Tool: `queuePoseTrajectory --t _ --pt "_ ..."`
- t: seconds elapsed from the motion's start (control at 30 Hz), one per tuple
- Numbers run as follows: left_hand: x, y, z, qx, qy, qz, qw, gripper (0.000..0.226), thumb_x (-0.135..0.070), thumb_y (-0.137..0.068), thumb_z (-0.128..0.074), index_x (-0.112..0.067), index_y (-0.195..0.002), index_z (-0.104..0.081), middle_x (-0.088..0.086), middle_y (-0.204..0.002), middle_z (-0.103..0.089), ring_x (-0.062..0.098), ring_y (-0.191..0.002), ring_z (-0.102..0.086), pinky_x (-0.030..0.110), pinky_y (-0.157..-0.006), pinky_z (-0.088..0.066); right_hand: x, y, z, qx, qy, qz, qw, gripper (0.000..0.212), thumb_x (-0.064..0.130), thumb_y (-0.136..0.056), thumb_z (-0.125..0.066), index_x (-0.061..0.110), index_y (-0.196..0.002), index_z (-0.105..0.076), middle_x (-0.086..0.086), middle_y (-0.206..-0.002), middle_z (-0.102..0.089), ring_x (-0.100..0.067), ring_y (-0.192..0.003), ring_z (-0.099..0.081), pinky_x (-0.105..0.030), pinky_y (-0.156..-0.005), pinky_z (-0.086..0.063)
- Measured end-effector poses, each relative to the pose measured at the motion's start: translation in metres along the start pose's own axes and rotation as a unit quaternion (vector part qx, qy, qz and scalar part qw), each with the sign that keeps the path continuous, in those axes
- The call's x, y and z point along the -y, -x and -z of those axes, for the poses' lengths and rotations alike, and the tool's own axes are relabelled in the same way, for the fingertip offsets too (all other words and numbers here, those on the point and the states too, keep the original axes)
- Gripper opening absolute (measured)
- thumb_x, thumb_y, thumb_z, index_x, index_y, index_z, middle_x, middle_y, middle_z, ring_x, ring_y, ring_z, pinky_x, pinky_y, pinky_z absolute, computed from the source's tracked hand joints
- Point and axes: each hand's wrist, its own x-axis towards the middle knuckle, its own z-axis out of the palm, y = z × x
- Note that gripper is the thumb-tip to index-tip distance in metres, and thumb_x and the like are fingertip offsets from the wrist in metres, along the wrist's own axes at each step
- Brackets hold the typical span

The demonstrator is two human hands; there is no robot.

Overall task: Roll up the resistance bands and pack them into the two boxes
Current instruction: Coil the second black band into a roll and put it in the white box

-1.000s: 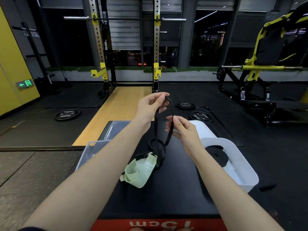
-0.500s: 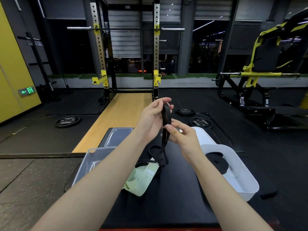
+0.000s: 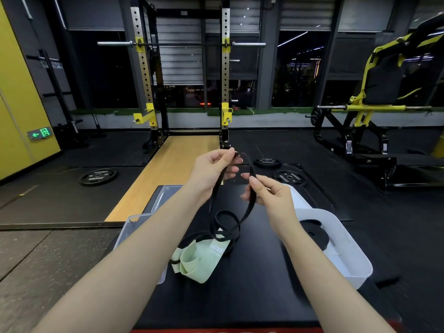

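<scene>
Band [image 3: 249, 203], black: top loop held up between both hands, left hand [image 3: 212, 171] pinching its upper end, right hand [image 3: 266, 195] pinching the near-right strand; slack hangs straight down, coiled on mat [image 3: 252, 284] atop green band [image 3: 194, 260]. White box [image 3: 348, 255] right.

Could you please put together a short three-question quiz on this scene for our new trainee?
1. True or false: both hands grip the black band.
2. What already lies in the white box? A) a rolled black band B) the green band C) a weight plate
3. Which band rests loose on the black platform, not in either hand?

Key: 1. True: the left hand and the right hand both pinch it. 2. A. 3. The green band.
</scene>
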Motion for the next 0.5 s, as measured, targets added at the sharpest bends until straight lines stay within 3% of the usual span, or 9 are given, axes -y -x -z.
queuePoseTrajectory --t 0.17,0.27,0.5 --pt "-0.004 0.004 0.008 0.061 -0.04 0.064 0.995 0.024 -0.027 -0.095 -0.051 -0.011 -0.082 -0.063 -0.008 -0.059 -0.063 0.003 -0.052 -0.055 0.016 -0.059 -0.046 0.001 -0.008 0.013 -0.01 -0.048 0.008 0.999 0.03 0.012 -0.098 -0.044 -0.011 -0.093 -0.062 0.004 -0.055 -0.048 -0.008 -0.057 -0.048 -0.02 -0.062 -0.045" --pt "-0.003 0.006 0.009 0.085 -0.028 0.08 0.993 0.026 -0.026 -0.096 -0.049 -0.011 -0.077 -0.061 -0.007 -0.056 -0.058 0.005 -0.054 -0.053 0.02 -0.063 -0.044 -0.001 -0.013 0.018 -0.001 -0.048 -0.011 0.999 0.034 0.017 -0.101 -0.038 0.004 -0.082 -0.064 0.004 -0.049 -0.041 -0.01 -0.053 -0.039 -0.019 -0.061 -0.037" --pt "0.0 0.007 0.004 0.128 0.031 0.084 0.988 0.017 -0.018 -0.096 -0.048 -0.01 -0.093 -0.063 -0.006 -0.068 -0.067 0.006 -0.067 -0.062 0.023 -0.073 -0.053 -0.015 -0.018 0.011 -0.008 -0.012 -0.017 1.0 0.032 0.019 -0.101 -0.041 0.011 -0.086 -0.069 0.003 -0.057 -0.044 -0.008 -0.058 -0.04 -0.016 -0.06 -0.038"
